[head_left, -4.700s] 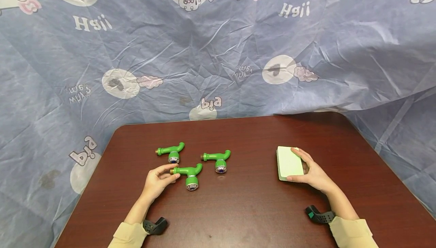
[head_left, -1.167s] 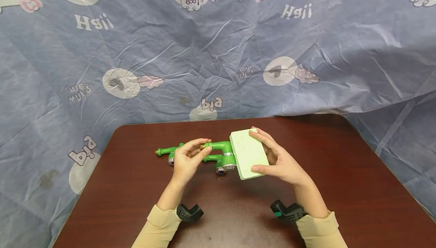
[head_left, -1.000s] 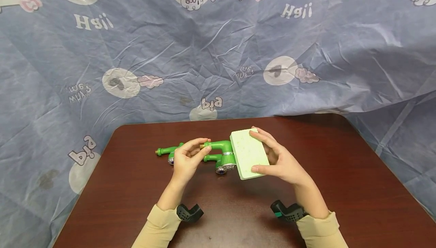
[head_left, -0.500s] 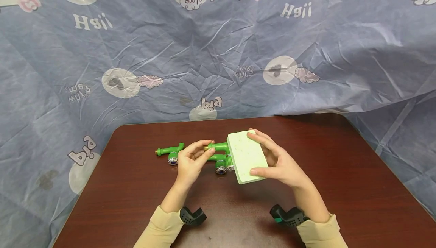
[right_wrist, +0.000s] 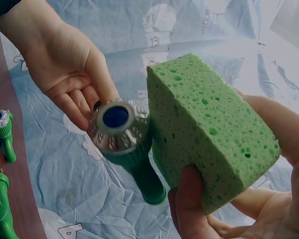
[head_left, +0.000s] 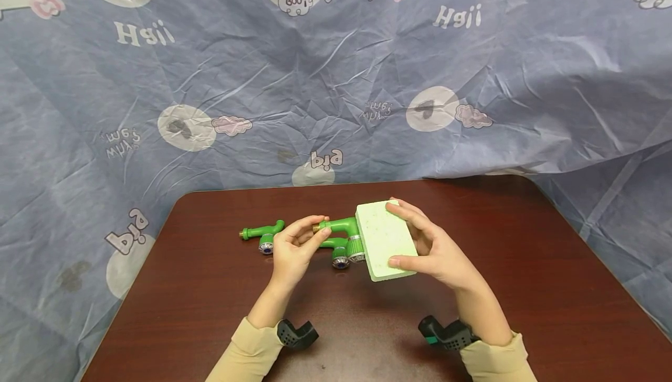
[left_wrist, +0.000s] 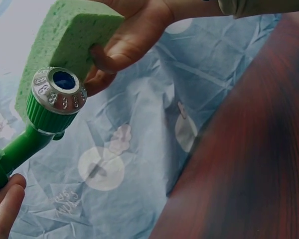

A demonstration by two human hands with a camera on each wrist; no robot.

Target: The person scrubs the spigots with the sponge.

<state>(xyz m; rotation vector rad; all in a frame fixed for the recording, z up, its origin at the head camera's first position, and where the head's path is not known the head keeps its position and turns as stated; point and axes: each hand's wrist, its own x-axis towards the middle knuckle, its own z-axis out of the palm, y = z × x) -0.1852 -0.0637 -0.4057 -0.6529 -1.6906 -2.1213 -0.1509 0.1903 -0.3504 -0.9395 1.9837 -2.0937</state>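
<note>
My left hand (head_left: 294, 251) pinches a green plastic tap (head_left: 341, 226) by its brass-threaded end, holding it above the table. In the left wrist view, the tap's silver-rimmed knob with a blue centre (left_wrist: 65, 80) faces the camera. My right hand (head_left: 438, 251) grips a thick, pale green sponge (head_left: 387, 239) by its edges, thumb on the near side. The sponge's left side meets the tap, covering part of its spout in the head view. Pores show plainly on the sponge (right_wrist: 209, 124) in the right wrist view, right beside the knob.
On the brown table (head_left: 210, 312), one green tap (head_left: 266, 239) lies to the left. Another tap (head_left: 340, 253) lies behind and below the held one, partly hidden. Each wrist wears a black strap mount (head_left: 297, 334). A blue printed cloth (head_left: 294, 79) hangs behind the table.
Since the earliest frame, the front tap has been lifted and carried right, and the sponge lifted and brought left to meet it. Over the last second, the sponge shifts slightly left, then back right.
</note>
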